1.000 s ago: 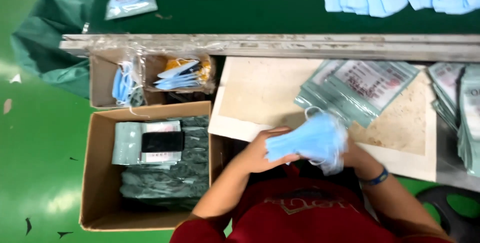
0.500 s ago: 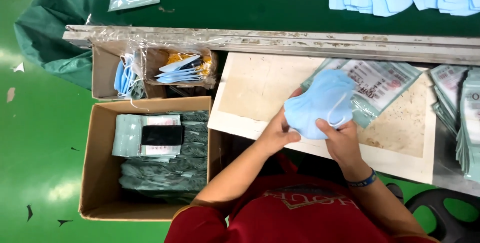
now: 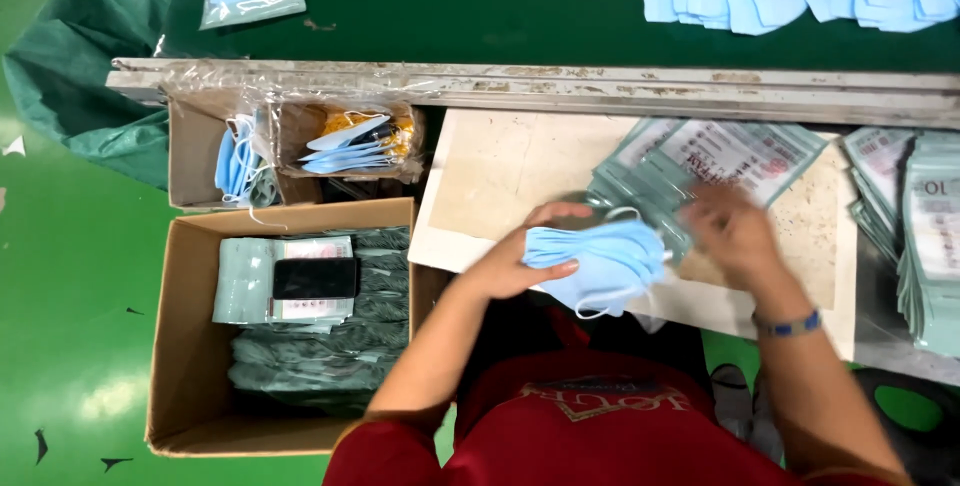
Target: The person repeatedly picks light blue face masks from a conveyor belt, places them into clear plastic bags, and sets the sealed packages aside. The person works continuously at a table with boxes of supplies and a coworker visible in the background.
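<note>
At the centre of the frame the left hand (image 3: 520, 264) is clamped on a stack of light blue face masks (image 3: 600, 261), thumb over the top, held just above the pale desk (image 3: 490, 176). The masks look light, soft and floppy, with loose ear loops that could snag, so a pinch across the whole stack at mid-length suits them best. The right hand (image 3: 735, 231) is motion-blurred over the fanned green packets (image 3: 720, 161); its grip cannot be told. How many masks there are stays unclear.

The right hand (image 3: 735, 231) is motion-blurred over the fanned stack of grey-green printed pouches (image 3: 700, 166), hiding part of it, while stacks further right of it are cut off
</note>
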